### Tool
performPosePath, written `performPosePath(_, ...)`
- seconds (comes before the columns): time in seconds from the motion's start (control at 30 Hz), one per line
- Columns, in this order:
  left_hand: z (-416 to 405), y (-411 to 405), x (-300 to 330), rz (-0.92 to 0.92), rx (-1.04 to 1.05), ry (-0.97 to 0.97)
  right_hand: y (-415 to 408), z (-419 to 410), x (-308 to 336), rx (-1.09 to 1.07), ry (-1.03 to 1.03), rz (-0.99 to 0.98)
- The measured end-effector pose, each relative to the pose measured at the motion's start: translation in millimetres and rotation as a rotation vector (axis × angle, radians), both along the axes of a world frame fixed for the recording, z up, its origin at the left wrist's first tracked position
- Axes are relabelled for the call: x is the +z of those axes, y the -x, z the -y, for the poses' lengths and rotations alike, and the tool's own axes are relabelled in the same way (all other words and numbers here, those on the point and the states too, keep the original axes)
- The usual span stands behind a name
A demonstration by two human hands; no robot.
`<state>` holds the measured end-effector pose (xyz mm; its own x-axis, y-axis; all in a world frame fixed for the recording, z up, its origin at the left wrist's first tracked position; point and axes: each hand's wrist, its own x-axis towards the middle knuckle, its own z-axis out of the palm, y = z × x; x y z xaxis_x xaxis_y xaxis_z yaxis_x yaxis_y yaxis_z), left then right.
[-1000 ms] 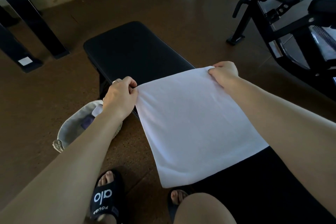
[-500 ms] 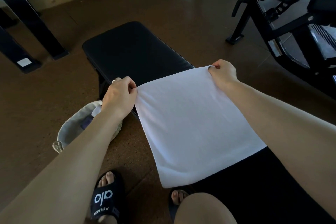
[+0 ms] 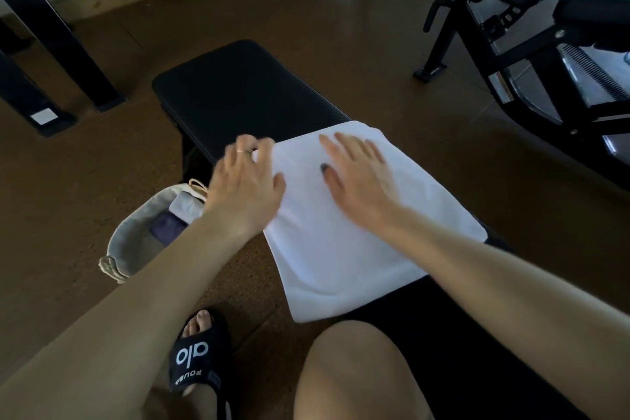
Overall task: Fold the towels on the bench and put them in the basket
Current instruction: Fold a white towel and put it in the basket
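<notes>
A white towel [image 3: 358, 249] lies flat across the black padded bench [image 3: 245, 92], its near left part hanging over the bench's left edge. My right hand [image 3: 358, 177] lies flat on the towel's far half, fingers spread and straight. My left hand [image 3: 245, 184] is at the towel's far left corner, fingers loose and blurred, holding nothing that I can see. A pale fabric basket [image 3: 136, 239] stands on the floor left of the bench, partly hidden by my left forearm, with folded cloth inside.
A black exercise machine [image 3: 531, 54] stands at the right. Black rack legs [image 3: 51, 54] stand at the far left. My knee [image 3: 361, 375] and a foot in a black slide sandal [image 3: 197, 361] are near the bottom. Brown floor surrounds the bench.
Both hands have let go of the towel's far corners. The right hand now lies flat on the towel and the left hand has opened beside its left corner.
</notes>
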<state>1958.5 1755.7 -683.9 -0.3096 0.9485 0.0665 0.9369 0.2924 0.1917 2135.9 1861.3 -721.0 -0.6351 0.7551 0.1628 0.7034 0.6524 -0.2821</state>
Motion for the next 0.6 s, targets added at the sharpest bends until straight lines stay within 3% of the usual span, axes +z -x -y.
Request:
performPosePath(0.13, 42.1, -58.1, -23.2, 0.156, -0.22, 0.204, -23.0, 42.1, -7.8, -0.002, 0.134, 0.204)
performPosePath(0.23, 62.8, -62.8, -48.5, -0.037, -0.281, 0.267, -59.1, 40.8, -12.7, -0.11, 0.113, 0.241)
performPosePath(0.4, 73.7, -36.5, -51.3, -0.045, -0.3, 0.285, -117.8, 35.9, -9.8, -0.288, 0.149, 0.298)
performPosePath(0.6, 75.3, -30.0, -48.8, -0.158, -0.329, 0.347, -108.4, 31.6, -1.6, -0.308, 0.183, 0.315)
